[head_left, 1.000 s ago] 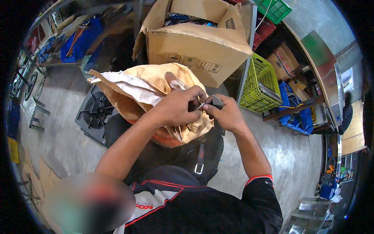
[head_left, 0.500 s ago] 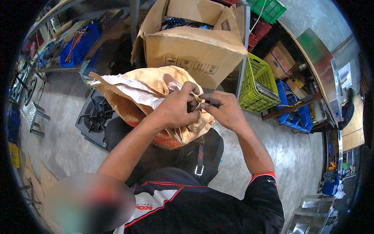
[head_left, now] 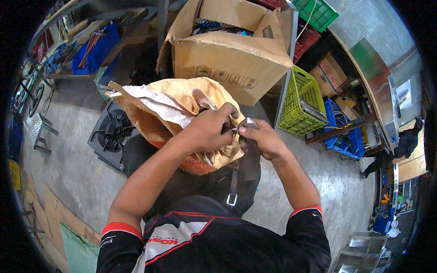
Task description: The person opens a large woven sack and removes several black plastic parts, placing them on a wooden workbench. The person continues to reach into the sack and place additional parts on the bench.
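A brown paper sack [head_left: 214, 88] with a white woven lining [head_left: 157, 102] lies across my lap, its open mouth toward the left. My left hand [head_left: 211, 129] is closed on the sack's gathered right edge, the fingers curled into a pinch. Right beside it, my right hand [head_left: 264, 139] pinches a small flat grey metal piece [head_left: 250, 123] that looks like a blade. Its thumb meets the left fingertips at the sack's edge. Whether the right fingers also grip the paper is hidden.
Beyond the sack stands an open cardboard box [head_left: 227, 61] with small parts inside. To its right are a yellow-green crate [head_left: 298, 107] and a blue bin [head_left: 339, 136]. A black-finned grey unit [head_left: 111, 129] sits left of my lap. Another person [head_left: 407, 143] is at far right.
My right hand has turned, so the grey metal piece now shows bright above the thumb. The left hand keeps its hold on the sack. At far right, the other person shows more fully.
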`<action>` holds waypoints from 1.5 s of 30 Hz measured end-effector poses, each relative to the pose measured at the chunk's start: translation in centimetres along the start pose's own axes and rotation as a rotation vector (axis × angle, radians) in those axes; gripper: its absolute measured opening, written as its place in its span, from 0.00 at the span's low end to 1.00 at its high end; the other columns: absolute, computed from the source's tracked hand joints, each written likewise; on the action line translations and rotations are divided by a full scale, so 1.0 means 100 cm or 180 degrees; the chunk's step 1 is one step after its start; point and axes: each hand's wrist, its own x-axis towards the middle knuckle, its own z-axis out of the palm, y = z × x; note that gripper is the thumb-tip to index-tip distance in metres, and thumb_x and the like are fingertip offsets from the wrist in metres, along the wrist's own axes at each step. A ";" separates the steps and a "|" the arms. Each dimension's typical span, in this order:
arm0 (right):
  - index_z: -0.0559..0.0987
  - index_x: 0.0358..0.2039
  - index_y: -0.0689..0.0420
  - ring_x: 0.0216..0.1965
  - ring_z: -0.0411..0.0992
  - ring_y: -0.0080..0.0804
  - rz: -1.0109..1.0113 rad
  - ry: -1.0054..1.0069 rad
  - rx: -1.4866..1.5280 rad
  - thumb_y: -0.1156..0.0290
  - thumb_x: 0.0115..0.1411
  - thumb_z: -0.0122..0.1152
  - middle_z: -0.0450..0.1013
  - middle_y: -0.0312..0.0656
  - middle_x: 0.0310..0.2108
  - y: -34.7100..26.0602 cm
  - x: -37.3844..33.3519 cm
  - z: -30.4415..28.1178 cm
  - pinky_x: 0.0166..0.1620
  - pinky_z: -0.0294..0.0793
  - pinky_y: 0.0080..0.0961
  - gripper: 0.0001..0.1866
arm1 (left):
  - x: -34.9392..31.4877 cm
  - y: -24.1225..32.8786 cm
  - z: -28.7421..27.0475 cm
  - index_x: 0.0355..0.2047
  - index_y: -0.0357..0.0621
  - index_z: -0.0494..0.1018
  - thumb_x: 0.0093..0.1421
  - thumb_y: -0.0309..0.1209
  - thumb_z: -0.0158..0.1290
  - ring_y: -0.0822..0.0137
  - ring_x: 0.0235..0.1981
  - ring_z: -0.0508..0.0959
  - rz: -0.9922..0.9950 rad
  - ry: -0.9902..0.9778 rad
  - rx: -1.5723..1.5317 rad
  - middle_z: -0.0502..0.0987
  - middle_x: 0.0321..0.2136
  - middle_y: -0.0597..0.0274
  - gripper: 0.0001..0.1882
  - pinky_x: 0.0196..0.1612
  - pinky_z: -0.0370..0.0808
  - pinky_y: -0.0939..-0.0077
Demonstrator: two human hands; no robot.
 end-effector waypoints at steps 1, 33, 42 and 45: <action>0.78 0.35 0.59 0.26 0.71 0.23 -0.0052 0.0102 -0.0503 0.59 0.63 0.64 0.74 0.36 0.25 0.002 0.001 0.001 0.31 0.72 0.24 0.14 | 0.000 -0.004 0.004 0.45 0.41 0.64 0.56 0.33 0.58 0.41 0.34 0.80 0.0059 0.0033 0.0022 0.78 0.29 0.43 0.20 0.38 0.74 0.54; 0.70 0.33 0.55 0.31 0.76 0.33 -0.1768 -0.0021 0.0492 0.56 0.65 0.62 0.76 0.45 0.30 0.011 0.014 -0.013 0.36 0.75 0.29 0.16 | -0.006 0.011 -0.004 0.47 0.38 0.74 0.57 0.30 0.63 0.71 0.40 0.77 -0.0484 0.0205 -0.0750 0.80 0.36 0.62 0.19 0.47 0.75 0.72; 0.70 0.30 0.55 0.24 0.66 0.18 -0.1498 0.0445 -0.0087 0.62 0.67 0.60 0.69 0.31 0.21 0.006 -0.009 0.014 0.30 0.68 0.20 0.14 | -0.003 0.004 0.011 0.37 0.36 0.78 0.60 0.27 0.62 0.76 0.31 0.77 -0.1009 0.0745 -0.1627 0.81 0.30 0.65 0.08 0.36 0.76 0.80; 0.71 0.31 0.57 0.24 0.66 0.17 -0.1334 0.0465 -0.0017 0.63 0.67 0.61 0.69 0.31 0.22 0.012 -0.017 0.018 0.28 0.67 0.19 0.13 | -0.008 0.008 0.011 0.36 0.36 0.79 0.59 0.27 0.63 0.76 0.31 0.78 -0.1177 0.0658 -0.1341 0.82 0.30 0.64 0.08 0.35 0.76 0.79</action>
